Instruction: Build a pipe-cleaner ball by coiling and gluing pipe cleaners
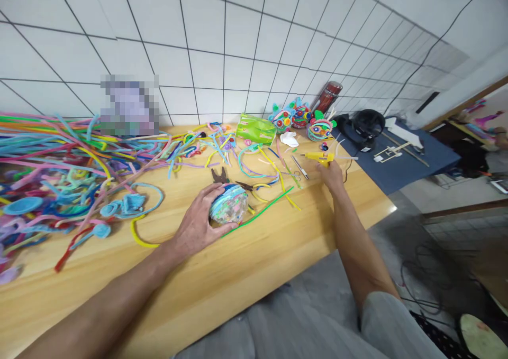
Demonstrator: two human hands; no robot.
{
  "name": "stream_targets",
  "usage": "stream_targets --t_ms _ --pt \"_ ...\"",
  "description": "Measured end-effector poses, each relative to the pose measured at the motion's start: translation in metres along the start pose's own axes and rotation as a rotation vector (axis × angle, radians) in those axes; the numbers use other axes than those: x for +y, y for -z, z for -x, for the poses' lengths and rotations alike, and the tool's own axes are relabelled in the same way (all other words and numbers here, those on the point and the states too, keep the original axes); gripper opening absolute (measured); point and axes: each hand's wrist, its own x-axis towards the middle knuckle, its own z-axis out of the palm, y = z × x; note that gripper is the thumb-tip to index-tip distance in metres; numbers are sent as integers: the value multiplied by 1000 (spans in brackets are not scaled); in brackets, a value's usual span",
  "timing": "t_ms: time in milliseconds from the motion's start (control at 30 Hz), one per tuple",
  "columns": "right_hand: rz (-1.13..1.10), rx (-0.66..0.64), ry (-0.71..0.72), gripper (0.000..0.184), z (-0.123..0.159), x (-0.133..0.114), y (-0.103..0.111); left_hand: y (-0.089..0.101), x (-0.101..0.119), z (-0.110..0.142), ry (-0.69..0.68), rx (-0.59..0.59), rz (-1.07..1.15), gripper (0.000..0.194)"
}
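My left hand (204, 216) is wrapped round a ball (229, 204) partly covered with blue and green pipe cleaners, its near side clear with coloured bits showing. A bright green pipe cleaner (264, 209) runs from beside the ball towards the right. Over on the right, my right hand (331, 173) grips a yellow glue gun (318, 157), whose nozzle points left. Just behind the ball lie pliers (219, 175), and a pen (300, 167) rests left of the glue gun.
A heap of coloured pipe cleaners (59, 174) spreads over the left of the wooden table (246, 274). Decorated balls (319, 128), a green packet (256, 129) and a red flask (328, 97) stand near the tiled wall. A black headset-like object (367, 126) sits at the far right.
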Motion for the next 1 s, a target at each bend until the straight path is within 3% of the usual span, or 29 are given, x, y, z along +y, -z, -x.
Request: stream_targets --t_ms 167,267,367,433,533,633,767,1000 --pt "72 19 -41 37 -1 2 -14 3 3 -2 29 -51 -7 93" --pt "121 19 -28 43 4 8 -1 5 5 -3 48 -69 8 92" --pt "161 73 47 51 28 7 18 5 5 -5 49 -43 18 91" --pt "89 91 330 39 61 -7 24 4 4 -5 55 -32 12 90" --pt "-117 -195 862 17 130 -46 18 4 2 -6 50 -27 18 91" --pt "-117 -421 1223 17 195 -85 0 3 2 -7 42 -24 32 92" --pt "30 -425 1376 18 236 -106 -27 3 2 -8 28 -3 64 89" --pt "36 -376 1376 14 247 -102 -56 1 -2 -8 22 3 67 91"
